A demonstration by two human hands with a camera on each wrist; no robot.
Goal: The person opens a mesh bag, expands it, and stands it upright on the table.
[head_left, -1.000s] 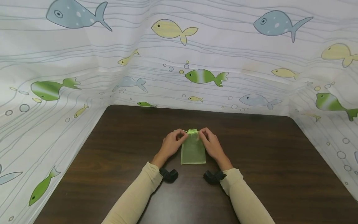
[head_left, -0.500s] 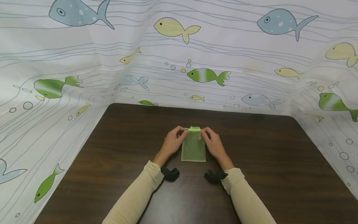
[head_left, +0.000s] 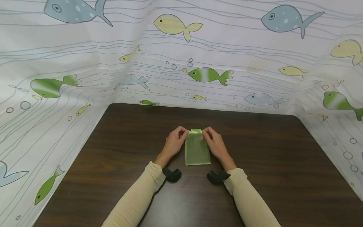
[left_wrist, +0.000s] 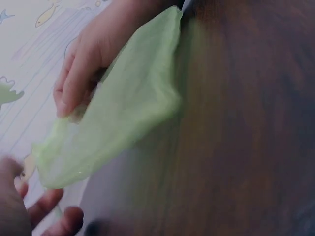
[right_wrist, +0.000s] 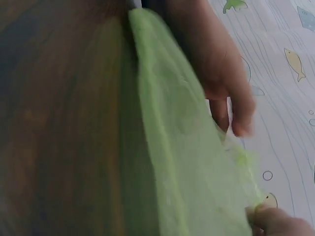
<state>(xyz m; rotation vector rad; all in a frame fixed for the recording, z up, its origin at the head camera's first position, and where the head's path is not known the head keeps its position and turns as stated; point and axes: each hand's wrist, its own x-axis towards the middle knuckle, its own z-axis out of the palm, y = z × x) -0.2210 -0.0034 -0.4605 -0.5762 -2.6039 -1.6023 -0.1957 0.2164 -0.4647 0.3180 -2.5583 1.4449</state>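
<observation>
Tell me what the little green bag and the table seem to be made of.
The green bag: probably a sheer, slightly shiny fabric like organza, since dark brown shows faintly through it. The table: seemingly wood or wood-look laminate, smooth and semi-glossy, with brown grain streaks and a soft light reflection.

The sheer green bag (head_left: pixel 197 150) is limp and rectangular, its ruffled top end farther away, its straight hem nearer.

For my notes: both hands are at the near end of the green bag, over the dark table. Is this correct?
Not the near end: the head view shows the left hand and right hand at the far end of the green bag, over the dark table.
</observation>
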